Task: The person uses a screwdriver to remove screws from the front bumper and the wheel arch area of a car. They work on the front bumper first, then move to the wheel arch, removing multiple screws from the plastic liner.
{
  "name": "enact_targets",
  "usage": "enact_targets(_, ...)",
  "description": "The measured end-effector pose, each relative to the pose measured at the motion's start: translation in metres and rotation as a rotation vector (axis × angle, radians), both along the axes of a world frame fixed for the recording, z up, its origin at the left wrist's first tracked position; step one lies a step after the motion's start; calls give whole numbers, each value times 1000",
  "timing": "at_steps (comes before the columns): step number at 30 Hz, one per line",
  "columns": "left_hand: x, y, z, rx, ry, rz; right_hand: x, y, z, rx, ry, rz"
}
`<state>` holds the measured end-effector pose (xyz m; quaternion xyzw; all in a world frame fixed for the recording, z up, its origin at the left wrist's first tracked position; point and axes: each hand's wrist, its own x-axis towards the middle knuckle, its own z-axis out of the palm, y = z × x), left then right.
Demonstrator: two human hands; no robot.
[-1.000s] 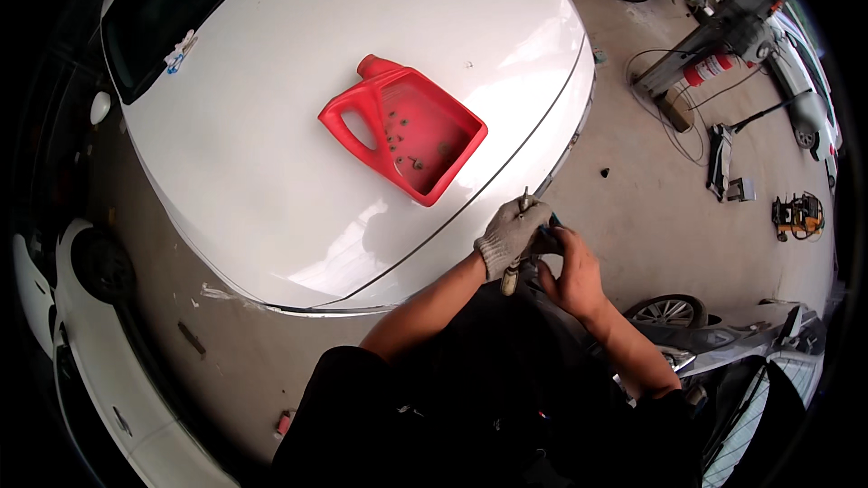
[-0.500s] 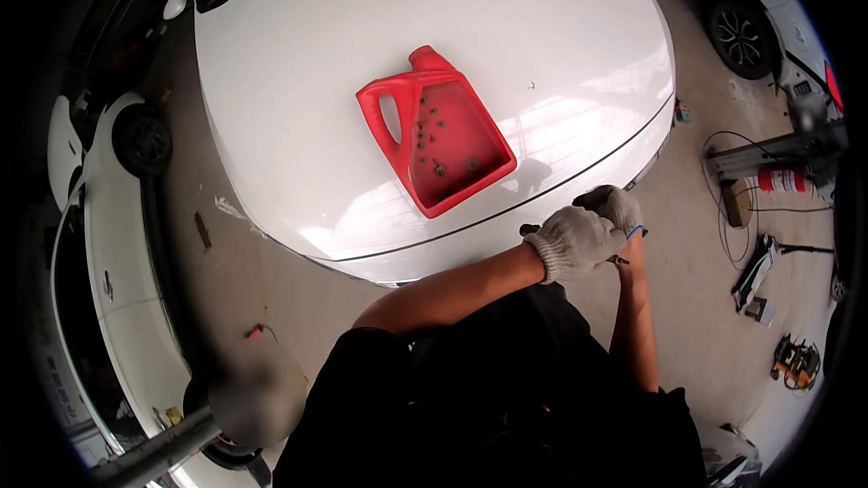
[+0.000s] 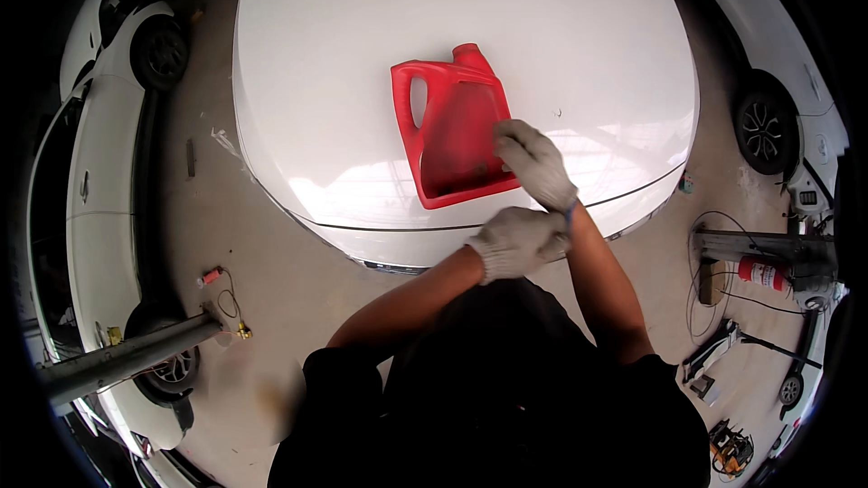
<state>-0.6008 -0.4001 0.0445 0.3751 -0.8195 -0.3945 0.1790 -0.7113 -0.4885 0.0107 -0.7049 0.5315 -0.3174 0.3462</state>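
A red plastic jug (image 3: 452, 131), cut open on one side like a tray, lies on the white car hood (image 3: 344, 63) in front of me. My right hand (image 3: 535, 163), in a white knit glove, reaches over the jug's right edge with its fingers curled down into it; what it grips is hidden. My left hand (image 3: 517, 242), also gloved, is closed in a fist just below, over the hood's front edge (image 3: 407, 244). Nothing shows in it.
White cars stand at the left (image 3: 90, 172) and right (image 3: 778, 126). A grey metal lift arm (image 3: 127, 357) juts in at the lower left. A red cylinder (image 3: 764, 273), cables and tools (image 3: 728, 447) lie on the concrete floor at the right.
My view has swung so the hood and jug sit straight ahead. My right hand has moved from the hood's edge up into the jug; my left hand stays near the edge.
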Motion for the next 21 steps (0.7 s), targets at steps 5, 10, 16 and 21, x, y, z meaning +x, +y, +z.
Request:
enact_targets(5,120,19,-22,222,184,597,70,-60,-61,-44,647,65)
enact_targets(10,198,59,-58,448,221,904,78,-88,-116,-149,757,21)
enact_targets(16,227,85,-69,650,367,1117,93,-60,-95,-259,677,156)
enact_targets(21,222,82,-73,641,357,1090,107,-56,-92,-251,665,284)
